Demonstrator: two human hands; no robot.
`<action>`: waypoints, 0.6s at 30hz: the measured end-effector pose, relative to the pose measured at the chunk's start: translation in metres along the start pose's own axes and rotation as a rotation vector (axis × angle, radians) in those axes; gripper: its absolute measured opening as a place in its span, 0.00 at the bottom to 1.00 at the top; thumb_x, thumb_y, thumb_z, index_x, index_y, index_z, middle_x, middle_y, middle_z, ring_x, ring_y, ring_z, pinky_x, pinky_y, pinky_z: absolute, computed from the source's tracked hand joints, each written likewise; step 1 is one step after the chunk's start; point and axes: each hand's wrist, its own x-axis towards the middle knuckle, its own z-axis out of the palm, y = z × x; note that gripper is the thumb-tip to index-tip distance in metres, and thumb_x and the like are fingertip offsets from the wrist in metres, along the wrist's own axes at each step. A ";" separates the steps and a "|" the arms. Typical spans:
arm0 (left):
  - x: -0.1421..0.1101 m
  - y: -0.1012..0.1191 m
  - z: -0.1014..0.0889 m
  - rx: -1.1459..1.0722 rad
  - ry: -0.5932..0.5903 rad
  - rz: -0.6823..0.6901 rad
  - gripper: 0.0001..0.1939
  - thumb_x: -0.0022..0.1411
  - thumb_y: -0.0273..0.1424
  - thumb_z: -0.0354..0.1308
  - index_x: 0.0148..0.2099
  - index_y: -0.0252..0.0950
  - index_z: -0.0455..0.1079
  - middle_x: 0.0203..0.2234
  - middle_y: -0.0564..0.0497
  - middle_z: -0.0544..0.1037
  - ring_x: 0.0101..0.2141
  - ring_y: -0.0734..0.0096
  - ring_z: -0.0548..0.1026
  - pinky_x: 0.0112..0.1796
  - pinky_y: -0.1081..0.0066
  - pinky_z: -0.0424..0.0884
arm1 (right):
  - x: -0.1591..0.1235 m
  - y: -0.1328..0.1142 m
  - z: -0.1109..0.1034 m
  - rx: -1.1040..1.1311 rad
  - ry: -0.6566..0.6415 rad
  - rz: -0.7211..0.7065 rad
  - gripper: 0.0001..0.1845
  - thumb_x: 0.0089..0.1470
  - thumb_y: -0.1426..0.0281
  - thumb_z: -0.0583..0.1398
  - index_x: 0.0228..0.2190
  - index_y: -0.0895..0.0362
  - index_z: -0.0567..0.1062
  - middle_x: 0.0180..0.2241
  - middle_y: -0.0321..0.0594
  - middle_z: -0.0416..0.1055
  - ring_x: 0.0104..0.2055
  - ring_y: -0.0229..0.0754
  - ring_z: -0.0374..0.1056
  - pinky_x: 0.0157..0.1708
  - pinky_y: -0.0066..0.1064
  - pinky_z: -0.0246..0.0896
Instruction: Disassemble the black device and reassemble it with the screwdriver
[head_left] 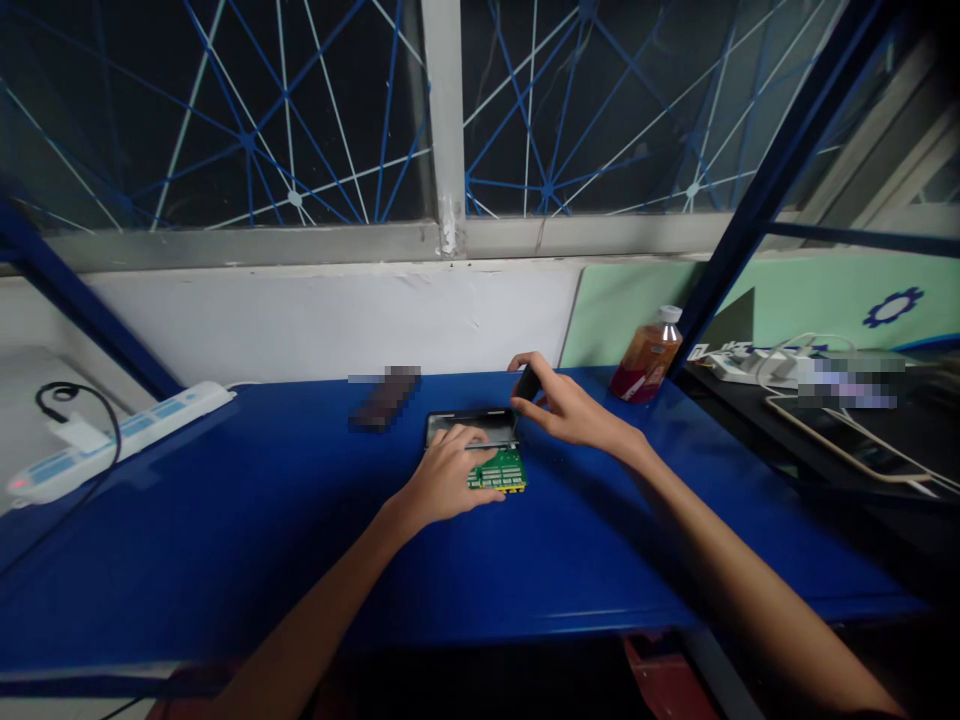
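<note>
A green circuit board [511, 466] with rows of pale parts and a yellow front edge lies on the blue table, against a shallow dark case [491, 422]. My left hand [450, 475] grips the board from the left, its thumb along the front edge and its fingers over the top near the case. In my right hand [570, 408], closed around its black handle, is a screwdriver [528, 382]. Its thin shaft points down at the case's right end. Whether the tip touches anything there is too small to tell.
A white power strip [142, 435] with a plugged-in black cable is at the left. Behind my hands lies a blurred dark object [386, 398]. A drink bottle [648, 358] stands at the back right, near a blue post. Farther right, a phone [844, 438] and cables rest on a black surface.
</note>
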 end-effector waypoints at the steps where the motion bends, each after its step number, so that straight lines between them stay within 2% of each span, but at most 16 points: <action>1: 0.000 0.000 0.000 -0.002 -0.001 0.002 0.28 0.50 0.47 0.67 0.52 0.41 0.73 0.50 0.46 0.71 0.50 0.54 0.68 0.51 0.55 0.63 | -0.001 0.000 -0.001 0.058 -0.036 -0.007 0.20 0.58 0.67 0.54 0.51 0.53 0.57 0.36 0.41 0.70 0.26 0.38 0.63 0.28 0.33 0.59; 4: 0.000 -0.001 0.001 -0.010 0.002 0.002 0.29 0.50 0.48 0.66 0.52 0.42 0.73 0.50 0.47 0.71 0.50 0.53 0.68 0.50 0.54 0.63 | -0.001 -0.002 -0.003 0.050 -0.058 -0.030 0.19 0.57 0.67 0.55 0.50 0.52 0.59 0.36 0.40 0.70 0.27 0.38 0.63 0.28 0.33 0.58; 8: -0.001 -0.001 0.002 -0.017 0.006 -0.011 0.29 0.50 0.48 0.67 0.52 0.42 0.73 0.49 0.47 0.71 0.50 0.53 0.68 0.51 0.54 0.63 | -0.001 -0.004 0.000 -0.204 0.047 -0.024 0.18 0.56 0.61 0.58 0.47 0.52 0.63 0.25 0.35 0.67 0.24 0.39 0.60 0.27 0.34 0.53; 11: -0.001 -0.001 0.001 -0.028 0.008 -0.006 0.28 0.50 0.48 0.67 0.52 0.43 0.73 0.50 0.47 0.70 0.50 0.53 0.68 0.51 0.53 0.63 | -0.001 -0.002 0.003 -0.291 0.097 0.026 0.18 0.57 0.61 0.57 0.47 0.54 0.62 0.21 0.33 0.64 0.22 0.39 0.59 0.25 0.33 0.49; 14: 0.000 0.000 0.000 -0.032 -0.002 -0.011 0.29 0.50 0.48 0.66 0.52 0.43 0.73 0.50 0.47 0.70 0.50 0.53 0.68 0.51 0.53 0.63 | -0.003 0.000 0.003 -0.221 0.062 0.042 0.19 0.55 0.66 0.56 0.48 0.54 0.59 0.26 0.36 0.67 0.22 0.38 0.60 0.26 0.33 0.51; 18: 0.000 0.001 -0.002 -0.022 -0.018 -0.014 0.27 0.51 0.47 0.66 0.52 0.41 0.73 0.49 0.47 0.70 0.50 0.53 0.68 0.51 0.54 0.63 | -0.006 -0.008 0.003 -0.146 0.036 -0.016 0.23 0.55 0.69 0.56 0.52 0.52 0.57 0.34 0.39 0.69 0.26 0.38 0.61 0.29 0.34 0.56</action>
